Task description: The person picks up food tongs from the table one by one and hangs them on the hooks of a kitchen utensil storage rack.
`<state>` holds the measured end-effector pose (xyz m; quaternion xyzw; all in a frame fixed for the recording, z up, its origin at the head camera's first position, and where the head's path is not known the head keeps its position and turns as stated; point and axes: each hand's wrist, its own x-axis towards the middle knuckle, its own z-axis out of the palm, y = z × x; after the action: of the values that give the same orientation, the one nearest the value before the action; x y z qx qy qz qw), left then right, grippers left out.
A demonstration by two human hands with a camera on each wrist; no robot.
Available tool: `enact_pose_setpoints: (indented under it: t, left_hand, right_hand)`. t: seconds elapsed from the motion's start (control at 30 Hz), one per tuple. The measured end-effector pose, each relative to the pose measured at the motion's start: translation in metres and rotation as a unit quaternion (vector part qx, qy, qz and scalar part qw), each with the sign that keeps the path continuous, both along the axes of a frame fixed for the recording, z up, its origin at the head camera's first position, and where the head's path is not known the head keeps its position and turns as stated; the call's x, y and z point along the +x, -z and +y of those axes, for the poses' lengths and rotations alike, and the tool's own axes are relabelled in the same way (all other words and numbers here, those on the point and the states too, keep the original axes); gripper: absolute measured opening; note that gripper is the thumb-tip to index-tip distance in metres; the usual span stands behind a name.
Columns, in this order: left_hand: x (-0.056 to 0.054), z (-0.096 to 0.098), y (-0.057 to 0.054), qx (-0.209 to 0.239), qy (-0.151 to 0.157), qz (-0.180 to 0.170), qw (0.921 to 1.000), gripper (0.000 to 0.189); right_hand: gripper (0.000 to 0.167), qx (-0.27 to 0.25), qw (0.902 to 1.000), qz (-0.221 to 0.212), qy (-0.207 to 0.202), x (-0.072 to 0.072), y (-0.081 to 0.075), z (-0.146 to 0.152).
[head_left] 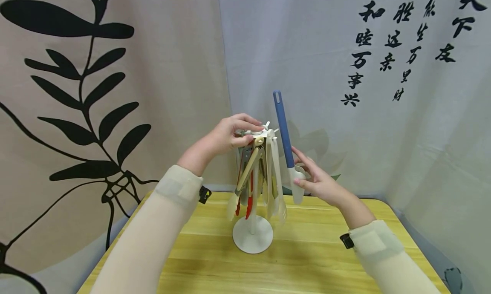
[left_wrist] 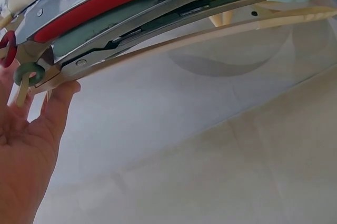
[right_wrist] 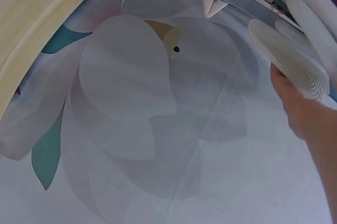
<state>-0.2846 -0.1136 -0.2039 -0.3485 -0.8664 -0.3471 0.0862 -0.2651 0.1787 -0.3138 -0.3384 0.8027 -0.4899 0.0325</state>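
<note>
A white utensil stand (head_left: 253, 235) with a round base stands upright on the table, tongs and other utensils hanging from its top. My left hand (head_left: 239, 132) grips the stand's top, thumb at the near edge and fingers over it. In the left wrist view, red-edged tongs (left_wrist: 131, 2) and green-ringed tongs (left_wrist: 81, 61) hang beside the fingers. To the right of the stand, my right hand (head_left: 318, 179) holds a blue-handled utensil (head_left: 283, 130) by its white head, handle pointing up. Ridges show on that white head (right_wrist: 292, 63) in the right wrist view; its exact kind is unclear.
The wooden table (head_left: 207, 260) has its back edge close to a printed curtain (head_left: 180, 72). Pale and white utensils (head_left: 276, 179) hang on the stand's right side, near the held one. Red-tipped tongs (head_left: 249, 206) hang low in front.
</note>
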Motion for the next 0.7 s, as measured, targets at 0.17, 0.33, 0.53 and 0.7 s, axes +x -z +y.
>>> enact_pose_setpoints:
  t: [0.17,0.33,0.53,0.7]
  left_hand:
    - [0.0008,-0.0003,-0.0023,-0.002,0.005,-0.003,1.0,0.028]
    - [-0.0007,-0.0007,-0.0025,0.001,0.011,-0.006,0.9999,0.028]
    - [-0.0019,-0.001,-0.0025,0.005,0.016,-0.004,0.9999,0.029]
    - [-0.002,-0.0013,-0.0024,0.004,0.016,-0.003,0.9999,0.029]
  right_hand:
    - [0.076,-0.001,1.0,-0.004,-0.001,-0.0012,-0.0026,-0.0016]
    - [0.076,0.003,1.0,-0.004,0.0,-0.0015,-0.0045,-0.0041]
    - [0.076,0.006,1.0,0.003,-0.006,-0.0025,-0.0036,-0.0071]
    - [0.076,0.008,0.9999,0.004,-0.012,-0.0016,-0.0055,-0.0099]
